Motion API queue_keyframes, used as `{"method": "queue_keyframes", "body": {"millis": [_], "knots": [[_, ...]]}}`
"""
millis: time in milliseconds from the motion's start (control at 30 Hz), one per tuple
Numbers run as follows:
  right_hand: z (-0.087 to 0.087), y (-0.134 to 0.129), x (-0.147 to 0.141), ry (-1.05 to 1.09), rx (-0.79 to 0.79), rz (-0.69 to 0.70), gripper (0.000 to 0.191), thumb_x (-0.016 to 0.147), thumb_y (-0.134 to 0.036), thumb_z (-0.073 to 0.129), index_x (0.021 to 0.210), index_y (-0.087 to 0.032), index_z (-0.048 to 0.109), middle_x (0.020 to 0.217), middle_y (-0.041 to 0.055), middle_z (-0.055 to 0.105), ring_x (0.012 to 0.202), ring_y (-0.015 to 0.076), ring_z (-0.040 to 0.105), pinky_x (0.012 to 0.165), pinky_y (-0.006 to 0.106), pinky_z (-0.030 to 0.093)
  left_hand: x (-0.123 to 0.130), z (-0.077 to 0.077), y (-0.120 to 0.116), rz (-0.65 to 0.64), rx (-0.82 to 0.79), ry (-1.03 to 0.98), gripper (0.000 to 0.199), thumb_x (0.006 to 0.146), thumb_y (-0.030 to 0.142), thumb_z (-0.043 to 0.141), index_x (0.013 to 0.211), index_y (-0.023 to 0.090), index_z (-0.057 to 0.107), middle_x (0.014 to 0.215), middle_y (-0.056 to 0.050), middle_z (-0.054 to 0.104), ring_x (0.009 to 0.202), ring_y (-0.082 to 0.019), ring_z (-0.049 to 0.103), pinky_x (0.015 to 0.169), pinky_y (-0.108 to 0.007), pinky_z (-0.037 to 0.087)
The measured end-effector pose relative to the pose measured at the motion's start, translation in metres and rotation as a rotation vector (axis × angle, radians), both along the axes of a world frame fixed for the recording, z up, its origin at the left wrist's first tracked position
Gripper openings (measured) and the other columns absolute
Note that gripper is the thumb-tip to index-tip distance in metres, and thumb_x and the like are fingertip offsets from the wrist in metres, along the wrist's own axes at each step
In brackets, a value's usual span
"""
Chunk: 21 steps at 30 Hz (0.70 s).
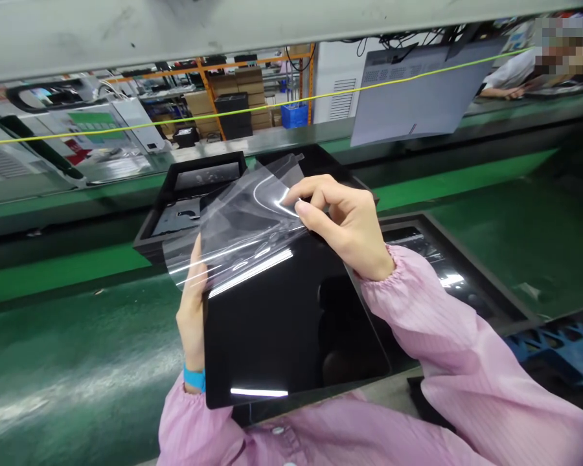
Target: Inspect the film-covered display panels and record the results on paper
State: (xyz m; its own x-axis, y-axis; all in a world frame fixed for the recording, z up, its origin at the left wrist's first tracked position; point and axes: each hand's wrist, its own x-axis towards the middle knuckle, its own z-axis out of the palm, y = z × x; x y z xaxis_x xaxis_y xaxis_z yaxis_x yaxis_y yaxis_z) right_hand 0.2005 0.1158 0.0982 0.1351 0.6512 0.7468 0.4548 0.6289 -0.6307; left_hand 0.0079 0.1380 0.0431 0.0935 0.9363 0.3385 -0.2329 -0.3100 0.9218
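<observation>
A glossy black glass panel (pixel 272 317), like a tablet screen, is tilted up in front of me. My left hand (pixel 192 304) grips it along its left edge, with the fingers partly behind the panel and the film. A clear protective film (pixel 243 213) is lifted and curled over the panel's far part, while the near part shows bare black glass. Pinched between the thumb and index finger of my right hand (pixel 342 217) is the film's right side, above the panel's far right corner. A blue wrist band (pixel 194 380) circles my left wrist.
Behind the panel stands a black tray (pixel 148 239) with grey parts inside. To the right lies a dark framed tray (pixel 471 278) with shiny film or glass. The green bench (pixel 78 362) runs across. A yellow cord (pixel 335 96) spans the view; a person's arm (pixel 510 81) shows far right.
</observation>
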Motion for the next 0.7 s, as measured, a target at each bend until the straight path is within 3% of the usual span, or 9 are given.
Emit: {"method": "queue_keyframes", "body": {"millis": [167, 400, 700], "knots": [[-0.002, -0.006, 0.022, 0.031, -0.003, -0.01, 0.028, 0.084, -0.021, 0.058, 0.057, -0.019, 0.049, 0.087, 0.0024, 0.068, 0.09, 0.0173, 0.063, 0.087, 0.034, 0.048, 0.016, 0.002, -0.012, 0.019, 0.093, 0.005, 0.041, 0.099, 0.02, 0.044, 0.14, 0.022, 0.043, 0.145, 0.007, 0.037, 0.138, -0.016, 0.024, 0.114, -0.021, 0.02], [-0.012, -0.017, 0.054, 0.05, 0.029, -0.12, 0.027, 0.08, -0.013, 0.059, 0.055, -0.018, 0.053, 0.081, 0.0061, 0.068, 0.091, 0.0197, 0.064, 0.086, 0.035, 0.047, 0.045, 0.01, -0.018, -0.253, -0.081, -0.261, 0.048, 0.097, 0.022, 0.044, 0.144, 0.019, 0.035, 0.15, 0.002, 0.029, 0.14, -0.02, 0.018, 0.115, -0.032, 0.019], [-0.018, -0.031, 0.065, 0.068, -0.027, -0.191, 0.027, 0.08, -0.014, 0.061, 0.054, -0.017, 0.052, 0.08, 0.0038, 0.066, 0.09, 0.0185, 0.063, 0.086, 0.035, 0.046, 0.055, 0.008, -0.021, -0.359, -0.162, -0.297, 0.05, 0.098, 0.015, 0.04, 0.146, 0.015, 0.026, 0.149, 0.005, 0.031, 0.138, -0.01, 0.022, 0.109, -0.017, 0.024]]}}
